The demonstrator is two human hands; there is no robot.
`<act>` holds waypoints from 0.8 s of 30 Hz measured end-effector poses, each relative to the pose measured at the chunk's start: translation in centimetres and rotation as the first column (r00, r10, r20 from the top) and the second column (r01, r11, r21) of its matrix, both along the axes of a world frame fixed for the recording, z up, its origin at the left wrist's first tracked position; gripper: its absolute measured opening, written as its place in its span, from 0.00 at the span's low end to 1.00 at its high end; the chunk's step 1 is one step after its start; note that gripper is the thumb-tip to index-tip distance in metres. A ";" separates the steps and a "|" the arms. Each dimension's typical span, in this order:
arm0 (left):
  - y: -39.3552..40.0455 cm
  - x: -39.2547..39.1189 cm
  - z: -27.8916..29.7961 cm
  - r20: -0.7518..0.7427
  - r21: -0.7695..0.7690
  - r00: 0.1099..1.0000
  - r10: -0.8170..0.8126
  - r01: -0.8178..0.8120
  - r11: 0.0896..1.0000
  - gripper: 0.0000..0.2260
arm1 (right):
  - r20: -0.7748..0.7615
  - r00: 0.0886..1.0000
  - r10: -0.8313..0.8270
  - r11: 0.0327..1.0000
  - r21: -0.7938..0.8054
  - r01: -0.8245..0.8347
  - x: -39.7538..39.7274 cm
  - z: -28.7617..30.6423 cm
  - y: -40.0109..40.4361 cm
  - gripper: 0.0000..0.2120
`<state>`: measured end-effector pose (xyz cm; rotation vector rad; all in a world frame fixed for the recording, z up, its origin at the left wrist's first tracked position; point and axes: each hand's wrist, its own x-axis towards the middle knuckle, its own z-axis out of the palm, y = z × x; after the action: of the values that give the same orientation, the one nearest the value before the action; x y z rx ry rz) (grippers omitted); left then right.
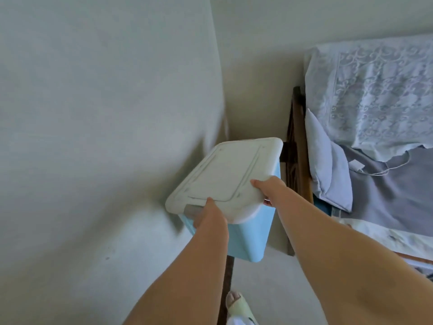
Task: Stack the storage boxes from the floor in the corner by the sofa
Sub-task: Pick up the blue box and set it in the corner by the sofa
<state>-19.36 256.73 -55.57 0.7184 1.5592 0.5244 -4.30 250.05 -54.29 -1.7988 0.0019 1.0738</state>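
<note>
A light blue storage box [248,238] with a white lid [225,177] is held tilted in the air, in the corner between two pale walls. My left hand [208,216] grips its near left edge, thumb on the lid. My right hand [267,188] holds the near right edge, fingers curled under the lid rim. The box's far side sits close to the wall and to the sofa's dark wooden side [297,146]. No other box shows; the space under the held box is hidden.
The sofa [379,174] fills the right, draped in grey fabric and white lace, with a pale cushion [328,165] at its arm. A wall [93,113] takes the left. My slippered foot [239,306] stands on the pale floor below.
</note>
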 end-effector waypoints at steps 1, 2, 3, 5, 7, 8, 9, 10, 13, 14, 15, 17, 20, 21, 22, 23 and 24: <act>1.9 1.5 -1.0 -0.029 -0.007 0.999 0.033 -0.033 0.999 0.30 | -0.006 0.999 -0.042 0.999 -0.009 0.042 1.0 -1.4 1.8 0.25; 3.5 2.8 -0.9 -0.045 -0.010 0.996 0.081 -0.082 0.997 0.31 | 0.006 0.997 -0.076 0.997 -0.031 0.076 1.7 -2.3 3.4 0.25; 4.9 4.2 -0.9 -0.022 -0.028 0.992 0.127 -0.128 0.991 0.33 | 0.016 0.994 -0.112 0.993 -0.033 0.112 2.7 -3.6 5.0 0.26; 8.0 7.1 -2.4 -0.053 -0.022 0.996 0.073 -0.075 0.997 0.33 | 0.001 0.988 -0.158 0.986 -0.051 0.157 5.2 -5.8 7.8 0.26; 10.7 9.3 -4.3 -0.102 -0.051 0.995 -0.009 0.004 0.999 0.30 | -0.039 0.984 -0.174 0.984 -0.050 0.172 8.2 -9.0 10.3 0.30; 12.2 10.6 -5.5 -0.119 -0.065 0.992 -0.051 0.043 0.997 0.29 | -0.066 0.981 -0.182 0.983 -0.050 0.179 9.9 -10.8 11.6 0.30; 13.6 11.7 -7.0 -0.123 -0.074 0.988 -0.090 0.081 0.994 0.28 | -0.083 0.977 -0.196 0.980 -0.045 0.193 11.3 -12.0 12.6 0.29; 15.0 13.1 -8.3 -0.122 -0.080 0.985 -0.122 0.113 0.990 0.28 | -0.085 0.974 -0.211 0.977 -0.043 0.208 12.6 -12.2 13.7 0.28; 18.2 17.1 -10.7 -0.062 -0.132 0.986 -0.156 0.147 0.980 0.25 | -0.053 0.971 -0.234 0.972 -0.034 0.233 16.4 -13.1 16.3 0.20; 19.2 18.8 -11.5 -0.044 -0.165 0.992 -0.121 0.112 0.980 0.22 | -0.051 0.972 -0.230 0.973 -0.035 0.228 18.0 -13.7 17.4 0.19; 20.4 20.5 -12.3 0.008 -0.219 0.999 -0.050 0.050 0.974 0.21 | -0.058 0.971 -0.232 0.972 -0.034 0.231 19.8 -14.8 18.4 0.19; 22.5 23.0 -14.0 0.082 -0.328 0.995 0.052 -0.022 0.945 0.27 | -0.068 0.968 -0.240 0.971 -0.037 0.238 22.7 -16.7 20.0 0.17; 25.9 27.3 -20.2 0.094 -0.371 0.995 0.044 -0.006 0.929 0.30 | -0.078 0.974 -0.215 0.976 -0.061 0.211 27.4 -20.1 22.6 0.17; 26.7 28.7 -21.0 0.094 -0.382 0.994 0.047 -0.008 0.924 0.28 | -0.077 0.975 -0.209 0.977 -0.061 0.204 28.8 -21.3 23.4 0.18; 27.3 29.8 -21.4 0.076 -0.388 0.995 0.058 -0.024 0.921 0.25 | -0.072 0.977 -0.201 0.979 -0.059 0.197 30.0 -22.2 24.2 0.19; 28.3 31.0 -23.1 0.068 -0.390 0.996 0.060 -0.029 0.920 0.22 | -0.067 0.979 -0.191 0.980 -0.059 0.188 31.6 -23.9 25.2 0.22; 28.8 32.0 -24.0 0.048 -0.390 0.997 0.055 -0.032 0.920 0.21 | -0.058 0.983 -0.175 0.983 -0.061 0.171 32.7 -24.9 25.9 0.24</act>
<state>12.62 285.52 -79.60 0.3599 1.5650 0.2507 28.37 275.93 -79.19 -1.7778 0.2249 1.0135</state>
